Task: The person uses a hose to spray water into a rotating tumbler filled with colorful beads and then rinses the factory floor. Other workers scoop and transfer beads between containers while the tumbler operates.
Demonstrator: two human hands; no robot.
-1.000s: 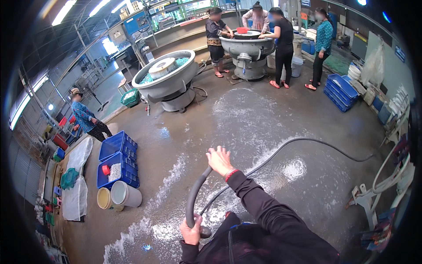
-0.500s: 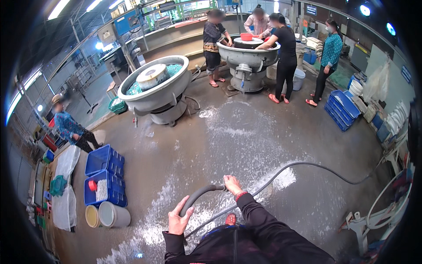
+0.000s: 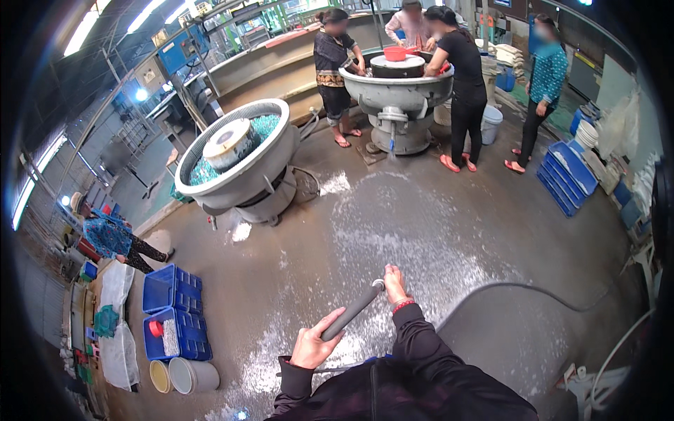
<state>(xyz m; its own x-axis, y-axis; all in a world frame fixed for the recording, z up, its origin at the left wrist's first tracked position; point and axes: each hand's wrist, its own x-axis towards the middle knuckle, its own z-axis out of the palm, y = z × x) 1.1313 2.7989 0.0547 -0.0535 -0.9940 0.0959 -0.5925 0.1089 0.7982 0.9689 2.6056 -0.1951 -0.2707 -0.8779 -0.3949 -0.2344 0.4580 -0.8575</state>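
A thick dark grey hose [image 3: 354, 309] slants up and to the right in front of me. My left hand [image 3: 316, 344] is wrapped round its lower part, thumb lying along the top. At the hose's far end, which has a pale metal ring, my right hand [image 3: 395, 283] grips by the tip, a red bead bracelet on its wrist. Its fingers point up and partly hide one another. Below my hands the wet concrete floor [image 3: 281, 295] shows white splashes and foam.
A tilted grey round tub [image 3: 235, 189] with green pellets stands left. Several people work around another round tub [image 3: 397, 88] at the back. Blue crates [image 3: 172, 288] and buckets [image 3: 193, 377] stand left, stacked crates [image 3: 565, 179] right. The hose's run [image 3: 516, 285] trails right.
Both hands have moved right with the hose, which is straighter now and points farther up. The view has shifted, and the trailing hose has swung on the floor. The person at left has stepped.
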